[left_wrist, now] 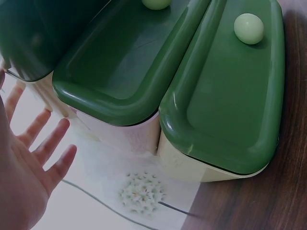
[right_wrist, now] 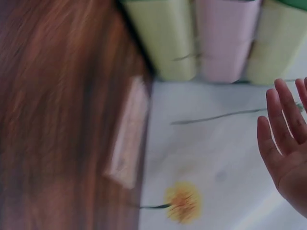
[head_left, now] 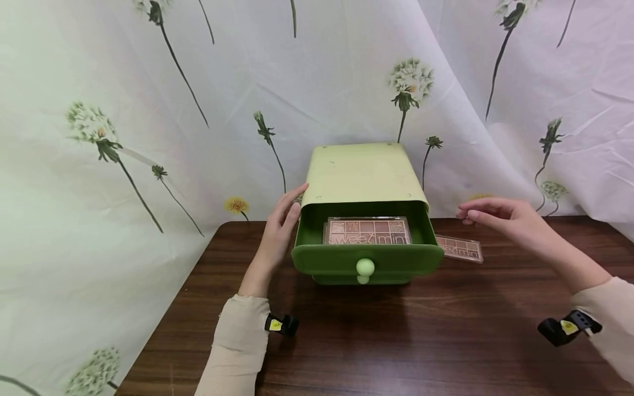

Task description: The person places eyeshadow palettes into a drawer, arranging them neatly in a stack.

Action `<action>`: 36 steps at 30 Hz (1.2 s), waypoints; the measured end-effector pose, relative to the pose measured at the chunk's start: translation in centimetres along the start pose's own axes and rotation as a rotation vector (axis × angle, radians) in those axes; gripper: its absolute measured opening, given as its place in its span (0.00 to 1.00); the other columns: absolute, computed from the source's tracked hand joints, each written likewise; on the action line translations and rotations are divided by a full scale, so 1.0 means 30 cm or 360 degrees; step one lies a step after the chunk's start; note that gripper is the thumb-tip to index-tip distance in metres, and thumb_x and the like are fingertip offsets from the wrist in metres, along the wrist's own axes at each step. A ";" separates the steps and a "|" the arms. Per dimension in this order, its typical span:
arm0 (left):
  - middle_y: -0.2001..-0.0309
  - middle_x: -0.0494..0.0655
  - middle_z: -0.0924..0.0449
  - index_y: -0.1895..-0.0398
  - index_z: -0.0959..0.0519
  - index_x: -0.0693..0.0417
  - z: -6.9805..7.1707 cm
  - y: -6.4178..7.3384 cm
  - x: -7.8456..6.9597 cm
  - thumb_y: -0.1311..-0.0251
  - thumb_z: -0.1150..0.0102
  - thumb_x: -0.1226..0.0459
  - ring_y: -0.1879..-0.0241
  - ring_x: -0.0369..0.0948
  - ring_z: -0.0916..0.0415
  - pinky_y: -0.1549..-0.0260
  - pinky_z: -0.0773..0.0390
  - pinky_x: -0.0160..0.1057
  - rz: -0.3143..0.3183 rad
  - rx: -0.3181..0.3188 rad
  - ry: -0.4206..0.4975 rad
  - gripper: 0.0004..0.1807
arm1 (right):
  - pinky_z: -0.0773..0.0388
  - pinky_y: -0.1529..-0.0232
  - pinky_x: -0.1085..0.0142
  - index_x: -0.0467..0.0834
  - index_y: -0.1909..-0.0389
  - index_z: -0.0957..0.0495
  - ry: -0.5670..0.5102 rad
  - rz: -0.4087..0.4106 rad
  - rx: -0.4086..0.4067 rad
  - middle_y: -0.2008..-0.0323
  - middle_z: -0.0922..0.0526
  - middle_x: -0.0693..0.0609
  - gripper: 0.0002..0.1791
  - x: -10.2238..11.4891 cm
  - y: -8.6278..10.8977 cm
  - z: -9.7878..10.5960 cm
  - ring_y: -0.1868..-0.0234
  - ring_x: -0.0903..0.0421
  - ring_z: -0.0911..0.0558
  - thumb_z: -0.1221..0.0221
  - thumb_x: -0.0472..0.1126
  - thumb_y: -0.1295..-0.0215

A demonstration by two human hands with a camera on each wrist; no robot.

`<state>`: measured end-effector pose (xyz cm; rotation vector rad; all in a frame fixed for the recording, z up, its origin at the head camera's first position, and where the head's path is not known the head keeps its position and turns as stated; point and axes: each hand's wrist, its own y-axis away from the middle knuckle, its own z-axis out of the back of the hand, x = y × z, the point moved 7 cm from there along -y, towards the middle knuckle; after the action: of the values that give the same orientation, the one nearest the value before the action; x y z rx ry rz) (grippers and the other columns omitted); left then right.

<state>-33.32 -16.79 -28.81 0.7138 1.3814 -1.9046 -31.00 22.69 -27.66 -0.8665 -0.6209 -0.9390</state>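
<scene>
A small drawer cabinet (head_left: 364,173) with a pale yellow-green top has its green top drawer (head_left: 327,258) pulled out. An eyeshadow palette (head_left: 369,230) lies in that drawer, with the edge of what looks like another beneath it. My left hand (head_left: 277,234) rests fingertips at the cabinet's left side, its fingers spread in the left wrist view. To the right, my right hand (head_left: 505,217) hovers with nothing in it, fingers extended. Below that hand another eyeshadow palette (head_left: 460,249) lies on the table, its left end hidden by the cabinet.
Lower drawers with round pale green knobs (left_wrist: 249,28) are pushed in. The dark wooden table (head_left: 470,330) extends in front. A white cloth printed with dandelions (head_left: 342,66) hangs right behind the cabinet.
</scene>
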 end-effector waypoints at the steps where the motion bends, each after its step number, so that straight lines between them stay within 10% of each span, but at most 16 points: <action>1: 0.30 0.44 0.37 0.27 0.33 0.46 0.000 0.000 0.001 0.23 0.59 0.57 0.31 0.40 0.41 0.36 0.39 0.54 -0.0001 0.0001 0.0001 0.24 | 0.21 0.56 0.73 0.36 0.46 0.19 0.0014 0.0000 0.0011 0.56 0.14 0.56 0.13 -0.022 -0.001 -0.002 0.56 0.63 0.16 0.44 0.33 0.27; 22: 0.30 0.43 0.37 0.27 0.32 0.45 0.001 -0.001 0.000 0.23 0.58 0.55 0.31 0.41 0.40 0.37 0.38 0.54 0.0000 0.0008 -0.0003 0.24 | 0.26 0.55 0.75 0.34 0.41 0.23 0.0306 -0.0251 0.0169 0.47 0.18 0.37 0.21 -0.301 -0.056 -0.067 0.55 0.74 0.23 0.40 0.42 0.29; 36: 0.30 0.43 0.37 0.27 0.33 0.43 0.001 0.003 0.002 0.23 0.59 0.54 0.32 0.42 0.40 0.37 0.37 0.55 0.0004 0.0022 -0.0010 0.24 | 0.21 0.52 0.55 0.29 0.37 0.29 0.0292 -0.0350 0.0321 0.43 0.23 0.31 0.26 -0.386 -0.062 -0.107 0.45 0.40 0.21 0.40 0.41 0.30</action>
<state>-33.29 -16.86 -28.92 0.7151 1.3641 -1.9148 -37.75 24.35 -37.65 -0.5328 -0.6477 -1.1191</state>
